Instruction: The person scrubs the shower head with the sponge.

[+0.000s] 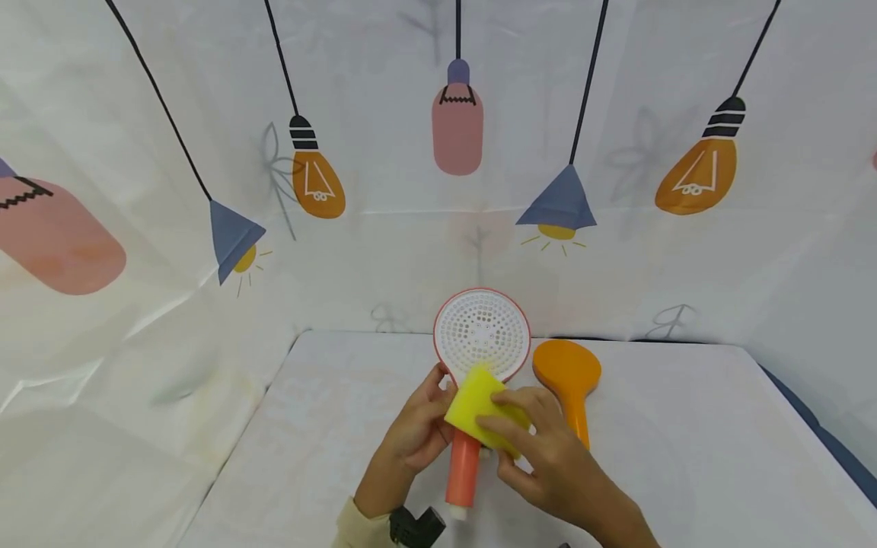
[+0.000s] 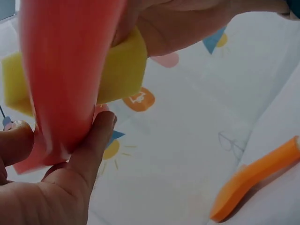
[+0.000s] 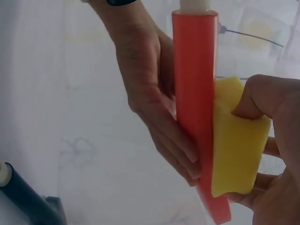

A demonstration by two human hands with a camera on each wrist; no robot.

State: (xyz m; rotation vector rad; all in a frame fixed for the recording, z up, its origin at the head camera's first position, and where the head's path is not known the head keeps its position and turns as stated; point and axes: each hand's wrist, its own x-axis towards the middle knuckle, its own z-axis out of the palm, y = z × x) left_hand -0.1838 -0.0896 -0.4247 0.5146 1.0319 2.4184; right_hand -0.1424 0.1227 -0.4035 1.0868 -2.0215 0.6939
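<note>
A red hand-held shower head (image 1: 460, 468) with a white perforated face (image 1: 483, 323) stands tilted up over the table in the head view. My left hand (image 1: 419, 426) holds it near the neck, thumb on one side and fingers on the other in the left wrist view. The fingers and thumb of my right hand (image 1: 558, 460) grip a yellow sponge (image 3: 236, 145), which lies against the side of the red handle (image 3: 194, 70). Part of the neck is hidden behind the sponge in the head view.
An orange paddle-shaped thing with a handle (image 1: 567, 369) lies on the white table (image 1: 685, 441), just right of the shower head. A dark teal handle-like thing (image 3: 30, 197) shows low in the right wrist view. Behind hangs a white sheet (image 1: 384, 251) printed with lamps.
</note>
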